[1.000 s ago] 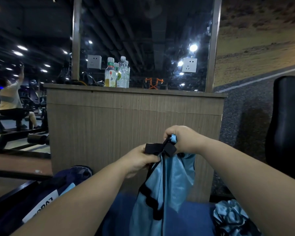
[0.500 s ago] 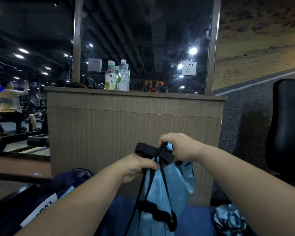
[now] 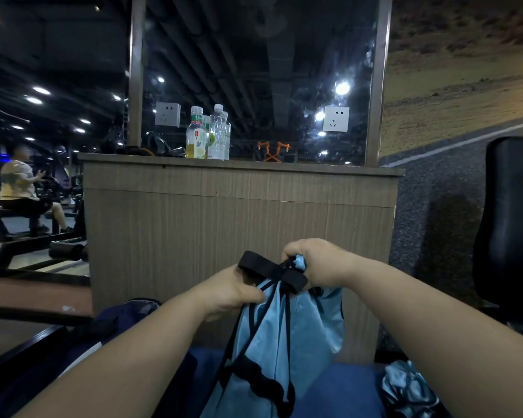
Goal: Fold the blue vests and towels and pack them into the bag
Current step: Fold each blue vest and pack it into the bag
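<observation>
Both grips (image 3: 233, 292) (image 3: 317, 262) clutch, seemingly, vest (image 3: 284, 342) before counter (image 3: 224, 221).

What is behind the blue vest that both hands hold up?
Behind the blue vest, held by the left hand and right hand, stands the wooden counter. The vest covers the counter's lower middle, so anything there cannot be seen.

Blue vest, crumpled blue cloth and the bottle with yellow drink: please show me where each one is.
blue vest (image 3: 308, 333): head view, on the hanging blue fabric below the black trim.
crumpled blue cloth (image 3: 411, 390): head view, middle of the bundle at lower right.
bottle with yellow drink (image 3: 196, 138): head view, on its label.
</observation>
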A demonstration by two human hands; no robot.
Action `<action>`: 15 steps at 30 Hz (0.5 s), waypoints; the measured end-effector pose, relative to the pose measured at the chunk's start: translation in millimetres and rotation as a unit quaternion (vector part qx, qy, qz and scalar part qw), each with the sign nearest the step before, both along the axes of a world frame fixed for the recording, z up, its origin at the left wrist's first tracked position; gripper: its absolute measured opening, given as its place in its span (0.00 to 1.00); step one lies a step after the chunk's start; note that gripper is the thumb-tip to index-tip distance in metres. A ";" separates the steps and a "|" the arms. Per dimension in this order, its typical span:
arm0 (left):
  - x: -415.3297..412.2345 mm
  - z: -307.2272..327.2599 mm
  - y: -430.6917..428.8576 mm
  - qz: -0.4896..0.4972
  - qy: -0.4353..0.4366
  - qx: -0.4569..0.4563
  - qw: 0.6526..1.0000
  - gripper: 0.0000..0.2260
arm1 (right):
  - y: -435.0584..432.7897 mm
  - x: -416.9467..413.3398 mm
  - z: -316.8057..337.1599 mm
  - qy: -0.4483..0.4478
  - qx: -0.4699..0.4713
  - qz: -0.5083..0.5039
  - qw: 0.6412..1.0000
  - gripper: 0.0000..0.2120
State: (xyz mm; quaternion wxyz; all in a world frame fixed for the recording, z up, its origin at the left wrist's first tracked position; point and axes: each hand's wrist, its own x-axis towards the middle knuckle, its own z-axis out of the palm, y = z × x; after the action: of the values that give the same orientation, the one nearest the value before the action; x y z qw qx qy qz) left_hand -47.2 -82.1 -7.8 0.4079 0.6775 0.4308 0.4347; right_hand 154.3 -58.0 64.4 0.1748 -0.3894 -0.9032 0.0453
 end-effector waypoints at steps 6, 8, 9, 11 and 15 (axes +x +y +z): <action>5.7 -6.1 -1.8 0.089 0.244 0.134 0.956 0.14 | 5.0 2.6 -0.9 0.007 0.000 -0.009 1.000 0.19; 1.5 -11.7 -0.4 0.116 0.278 0.132 0.944 0.19 | 6.4 5.7 1.6 0.012 0.004 -0.016 1.000 0.20; -0.6 -14.1 0.8 0.123 0.278 0.124 0.944 0.20 | 7.2 7.2 2.8 0.012 0.007 -0.020 1.000 0.20; -4.0 -17.9 2.2 0.131 0.274 0.108 0.947 0.19 | 8.8 9.6 4.7 0.002 0.017 -0.028 0.999 0.20; -8.7 -26.0 3.7 0.137 0.321 0.083 0.933 0.16 | 11.2 14.0 7.5 -0.022 0.043 -0.047 0.998 0.20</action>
State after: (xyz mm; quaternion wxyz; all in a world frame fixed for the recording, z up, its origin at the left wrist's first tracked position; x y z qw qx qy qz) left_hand -55.9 -78.4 -33.8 0.1263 0.7468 0.5897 0.2804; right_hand 168.4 -46.8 71.9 0.1736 -0.4248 -0.8884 -0.0101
